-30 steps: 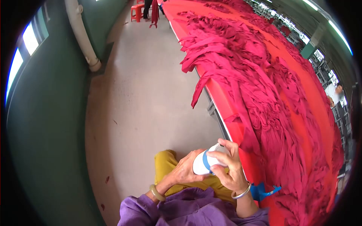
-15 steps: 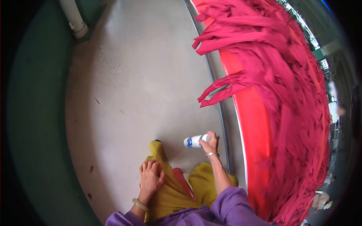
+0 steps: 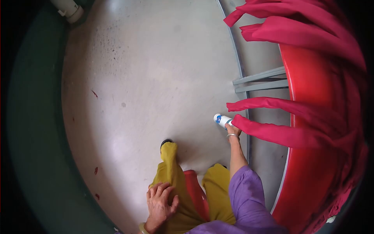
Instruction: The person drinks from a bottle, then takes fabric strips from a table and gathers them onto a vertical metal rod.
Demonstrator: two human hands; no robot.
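My right hand (image 3: 235, 131) is wrapped round a white bottle (image 3: 222, 120) with blue markings, low over the floor beside the table. The bottle lies tilted, one end pointing up and left. One end of a red fabric strip (image 3: 269, 131) hangs close to the hand and covers part of it and of the bottle. My left hand (image 3: 162, 201) rests on my mustard-yellow trousers (image 3: 171, 160) with its fingers spread, holding nothing.
A red-covered table (image 3: 304, 78) with heaped red strips (image 3: 300, 33) runs along the right, above grey metal legs (image 3: 261, 76). A red seat (image 3: 194, 191) shows between my legs. A green wall (image 3: 35, 117) and white pipe (image 3: 68, 9) stand left.
My right hand has carried the bottle right and forward, nearer the table and under the hanging strips. My view has shifted closer to the table's edge. The left hand stays on the leg.
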